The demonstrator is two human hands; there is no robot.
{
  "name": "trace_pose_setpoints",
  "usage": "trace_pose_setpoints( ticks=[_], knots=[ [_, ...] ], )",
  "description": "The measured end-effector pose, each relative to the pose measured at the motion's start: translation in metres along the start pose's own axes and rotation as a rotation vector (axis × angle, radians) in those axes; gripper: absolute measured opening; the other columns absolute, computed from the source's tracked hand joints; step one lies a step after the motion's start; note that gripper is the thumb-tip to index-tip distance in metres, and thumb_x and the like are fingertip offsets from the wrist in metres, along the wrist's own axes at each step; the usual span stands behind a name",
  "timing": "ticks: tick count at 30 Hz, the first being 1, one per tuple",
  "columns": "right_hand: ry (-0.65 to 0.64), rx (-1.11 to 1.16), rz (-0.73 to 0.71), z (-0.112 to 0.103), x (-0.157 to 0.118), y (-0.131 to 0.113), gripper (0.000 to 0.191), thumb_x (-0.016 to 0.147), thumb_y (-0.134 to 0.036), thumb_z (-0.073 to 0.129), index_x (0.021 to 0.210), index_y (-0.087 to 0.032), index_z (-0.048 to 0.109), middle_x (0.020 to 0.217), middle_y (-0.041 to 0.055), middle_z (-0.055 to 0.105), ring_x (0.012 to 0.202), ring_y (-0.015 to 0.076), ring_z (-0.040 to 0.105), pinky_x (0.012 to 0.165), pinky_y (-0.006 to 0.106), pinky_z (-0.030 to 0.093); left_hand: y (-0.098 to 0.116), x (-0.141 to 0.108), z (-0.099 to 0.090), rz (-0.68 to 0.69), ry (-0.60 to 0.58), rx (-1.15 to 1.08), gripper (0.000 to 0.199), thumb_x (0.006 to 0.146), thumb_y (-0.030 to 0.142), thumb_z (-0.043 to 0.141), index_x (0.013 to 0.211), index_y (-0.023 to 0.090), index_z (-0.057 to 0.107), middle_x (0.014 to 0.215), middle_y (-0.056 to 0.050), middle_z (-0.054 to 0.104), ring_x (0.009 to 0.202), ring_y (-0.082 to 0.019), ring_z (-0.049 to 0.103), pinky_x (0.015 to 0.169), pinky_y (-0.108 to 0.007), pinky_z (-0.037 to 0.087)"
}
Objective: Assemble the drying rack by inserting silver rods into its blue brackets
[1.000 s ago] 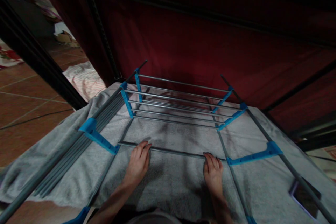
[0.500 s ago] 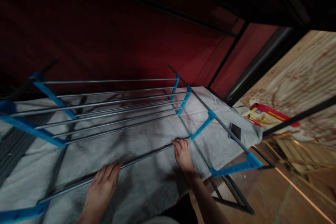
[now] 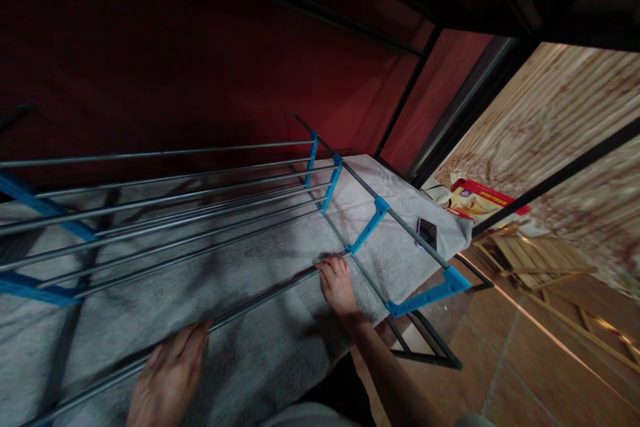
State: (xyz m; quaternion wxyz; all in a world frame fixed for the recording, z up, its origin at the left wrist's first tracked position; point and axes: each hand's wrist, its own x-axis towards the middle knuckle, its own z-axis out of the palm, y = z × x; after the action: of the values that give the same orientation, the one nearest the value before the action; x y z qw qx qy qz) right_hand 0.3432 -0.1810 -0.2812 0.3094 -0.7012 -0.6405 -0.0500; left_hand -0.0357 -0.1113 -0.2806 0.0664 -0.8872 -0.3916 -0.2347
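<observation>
Across the grey blanket lies a rack of metal tubes joined by blue plastic brackets. My left hand [image 3: 170, 373] is wrapped over the nearest metal tube [image 3: 260, 305] toward its left part. Farther right, my right hand [image 3: 338, 283] grips the same tube, close to a blue bracket [image 3: 369, 227] at its end. Both sets of fingers curl over the tube from above. Behind it, several parallel tubes [image 3: 210, 203] run between the left and right brackets. A long side tube [image 3: 415, 227] links the right-hand brackets. The tube's left end leaves the picture at the lower left.
On the blanket [image 3: 370, 180] a phone [image 3: 427, 234] lies near the right side tube. A red and yellow box [image 3: 483, 203] rests past the blanket's edge. Wooden slatted furniture [image 3: 535, 260] stands on the tiled floor [image 3: 480, 360]. Red cloth [image 3: 210, 73] hangs behind dark metal posts.
The view has shifted rightward, so the rack and both hands appear farther left. Both hands keep their hold on the same tube.
</observation>
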Motion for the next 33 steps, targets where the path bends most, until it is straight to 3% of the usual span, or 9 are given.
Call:
trace_pose_setpoints(
  ticks=[6,13,17,26,33],
  knots=[
    [0.019,0.024,-0.002,-0.002,0.001,0.000,0.040,0.096,-0.006,0.050,0.125,-0.025,0.070,0.118,0.0092,0.064,0.119,0.0254,0.055,0.113,0.050,0.040,-0.001,-0.002,0.001,0.028,-0.025,-0.003,0.043,0.100,0.028,0.030,0.120,0.023,0.067,0.114,-0.008,0.077,0.100,-0.027,0.072,0.090,-0.044,0.055],
    [0.068,0.065,-0.004,0.000,0.002,-0.001,0.038,0.096,-0.007,0.048,0.122,-0.023,0.070,0.118,0.0099,0.065,0.119,0.0254,0.056,0.113,0.051,0.042,-0.004,0.003,-0.002,0.125,-0.020,0.060,0.045,0.100,0.029,0.030,0.118,0.018,0.070,0.112,-0.009,0.078,0.098,-0.025,0.072,0.085,-0.039,0.055],
    [0.117,0.092,0.011,0.001,-0.003,-0.001,0.040,0.097,-0.008,0.045,0.130,-0.020,0.065,0.126,0.0126,0.063,0.125,0.0253,0.055,0.111,0.049,0.045,-0.006,0.002,-0.004,0.139,-0.089,0.063,0.045,0.096,0.023,0.034,0.119,0.016,0.072,0.112,-0.011,0.078,0.098,-0.024,0.073,0.087,-0.036,0.055],
    [0.241,0.085,0.218,-0.008,-0.027,0.022,0.044,0.097,-0.014,0.040,0.137,-0.021,0.056,0.132,0.0144,0.059,0.128,0.0268,0.055,0.109,0.050,0.048,-0.001,-0.004,-0.009,0.100,-0.210,0.044,0.049,0.094,0.020,0.034,0.120,0.017,0.075,0.112,-0.010,0.079,0.095,-0.024,0.076,0.086,-0.036,0.060],
    [0.262,-0.081,0.357,-0.011,-0.034,0.053,0.053,0.092,-0.017,0.044,0.145,-0.014,0.047,0.135,0.0206,0.056,0.127,0.0328,0.055,0.104,0.054,0.049,0.003,-0.015,-0.004,0.097,-0.212,0.000,0.048,0.093,0.019,0.037,0.120,0.015,0.076,0.112,-0.010,0.079,0.088,-0.025,0.077,0.082,-0.034,0.063]
  ],
)
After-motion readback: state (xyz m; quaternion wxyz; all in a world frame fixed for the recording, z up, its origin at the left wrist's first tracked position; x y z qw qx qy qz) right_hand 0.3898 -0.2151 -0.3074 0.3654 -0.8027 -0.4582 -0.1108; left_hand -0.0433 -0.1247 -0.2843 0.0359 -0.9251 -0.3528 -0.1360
